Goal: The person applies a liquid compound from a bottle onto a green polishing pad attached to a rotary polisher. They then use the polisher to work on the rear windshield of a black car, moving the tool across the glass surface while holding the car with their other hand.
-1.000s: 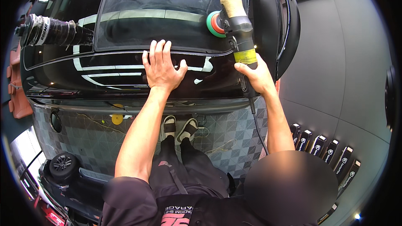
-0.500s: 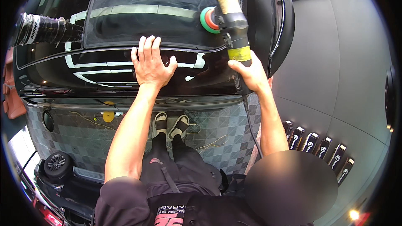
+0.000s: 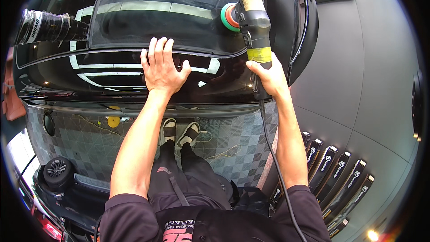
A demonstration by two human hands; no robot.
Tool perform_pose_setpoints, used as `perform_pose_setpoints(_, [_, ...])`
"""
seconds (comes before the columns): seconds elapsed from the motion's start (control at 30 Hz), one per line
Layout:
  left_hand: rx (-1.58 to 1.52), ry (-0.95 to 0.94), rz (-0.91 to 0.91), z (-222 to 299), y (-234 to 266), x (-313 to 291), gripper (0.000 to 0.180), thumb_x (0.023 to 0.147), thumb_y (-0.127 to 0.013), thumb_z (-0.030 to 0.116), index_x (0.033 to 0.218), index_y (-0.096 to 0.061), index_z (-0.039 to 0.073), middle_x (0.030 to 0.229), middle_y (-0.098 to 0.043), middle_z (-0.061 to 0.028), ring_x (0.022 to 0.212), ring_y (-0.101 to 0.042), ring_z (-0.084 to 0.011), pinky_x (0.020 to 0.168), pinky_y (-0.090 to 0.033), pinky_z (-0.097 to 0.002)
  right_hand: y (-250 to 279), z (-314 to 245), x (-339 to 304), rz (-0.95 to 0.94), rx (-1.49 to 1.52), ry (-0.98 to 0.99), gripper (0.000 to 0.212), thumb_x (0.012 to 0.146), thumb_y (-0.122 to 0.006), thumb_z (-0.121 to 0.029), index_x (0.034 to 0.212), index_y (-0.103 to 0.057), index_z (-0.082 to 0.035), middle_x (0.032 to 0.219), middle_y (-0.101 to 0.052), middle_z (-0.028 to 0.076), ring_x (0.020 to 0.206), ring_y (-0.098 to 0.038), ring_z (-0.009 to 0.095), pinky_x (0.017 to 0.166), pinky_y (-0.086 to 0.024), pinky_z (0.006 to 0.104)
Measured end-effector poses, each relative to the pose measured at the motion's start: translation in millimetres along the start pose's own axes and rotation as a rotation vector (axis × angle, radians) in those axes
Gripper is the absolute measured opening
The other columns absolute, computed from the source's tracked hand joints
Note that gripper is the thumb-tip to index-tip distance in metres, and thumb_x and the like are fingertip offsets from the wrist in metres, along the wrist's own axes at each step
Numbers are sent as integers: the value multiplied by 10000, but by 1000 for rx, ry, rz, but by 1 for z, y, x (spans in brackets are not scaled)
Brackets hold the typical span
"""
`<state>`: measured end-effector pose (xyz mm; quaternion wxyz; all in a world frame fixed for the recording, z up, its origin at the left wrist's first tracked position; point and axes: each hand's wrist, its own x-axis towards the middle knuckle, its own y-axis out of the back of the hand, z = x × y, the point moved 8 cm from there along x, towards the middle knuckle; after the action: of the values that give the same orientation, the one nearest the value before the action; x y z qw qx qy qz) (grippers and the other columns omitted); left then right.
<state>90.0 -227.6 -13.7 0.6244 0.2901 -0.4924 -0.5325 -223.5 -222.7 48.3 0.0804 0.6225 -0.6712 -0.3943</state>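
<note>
My right hand (image 3: pixel 272 78) is wrapped around the lower grip of a black power polisher (image 3: pixel 256 24) with a yellow band and a tan end. Its green and orange round pad (image 3: pixel 229 17) lies against the dark window glass (image 3: pixel 152 29) of a black car, near the pane's right side. From the handle a black cord (image 3: pixel 273 148) trails down past my right arm. My left hand (image 3: pixel 163 74) rests on the glossy black body panel (image 3: pixel 118 80), fingers spread and their tips at the glass's lower edge. Hazy smears cover parts of the glass.
A black cylindrical thing in clear wrap (image 3: pixel 53 27) juts in at the upper left. On the checkered floor lie a yellow disc (image 3: pixel 113 122) and thin cables. Several long black boxes (image 3: pixel 349 192) stand at the lower right by the grey wall (image 3: pixel 333 62). A wheel (image 3: pixel 58 172) shows lower left.
The polisher in my right hand has shifted slightly to the right along the glass. My left hand stays in place on the panel, and the whole view has tilted a little.
</note>
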Motion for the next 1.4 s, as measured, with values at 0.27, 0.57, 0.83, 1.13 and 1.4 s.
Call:
perform_pose_setpoints(0.27, [-12, -3, 6, -1, 0, 0, 782, 821, -728, 435, 1476, -466, 96, 1518, -448, -112, 1514, -336, -321, 1241, -230, -571, 0, -8, 10, -11, 36, 0, 627, 810, -863, -414, 1256, -649, -29, 1089, -729, 105, 997, -692, 206, 923, -534, 366])
perform_pose_setpoints(0.57, [-8, 0, 19, 0, 2, 0, 785, 813, -731, 435, 1474, -464, 106, 1510, -454, -104, 1512, -343, -309, 1235, -230, -564, 8, -17, 54, -17, 135, -2, 599, 811, -873, -386, 1230, -652, -18, 1039, -720, 87, 936, -677, 179, 874, -539, 348])
perform_pose_setpoints(0.83, [-14, 4, 2, 0, 1, 0, 796, 808, -732, 434, 1480, -455, 108, 1510, -453, -101, 1515, -336, -307, 1236, -222, -561, 8, -31, 70, -64, 121, 56, 489, 887, -824, -309, 1217, -605, -21, 899, -660, 72, 644, -677, 159, 584, -566, 304])
perform_pose_setpoints(1.13, [1, 6, 14, -1, 2, 0, 789, 814, -727, 439, 1477, -460, 106, 1513, -452, -101, 1514, -341, -306, 1233, -233, -559, -8, -11, 5, -57, 73, 6, 587, 811, -864, -391, 1226, -658, -32, 1078, -733, 90, 998, -689, 186, 931, -529, 357])
perform_pose_setpoints(1.4, [-7, -6, 20, 2, 1, 1, 787, 818, -728, 439, 1478, -454, 110, 1515, -449, -99, 1514, -341, -301, 1234, -230, -555, 4, -13, 43, -23, 93, 5, 601, 818, -859, -401, 1232, -646, -22, 1072, -728, 116, 964, -702, 219, 890, -552, 378])
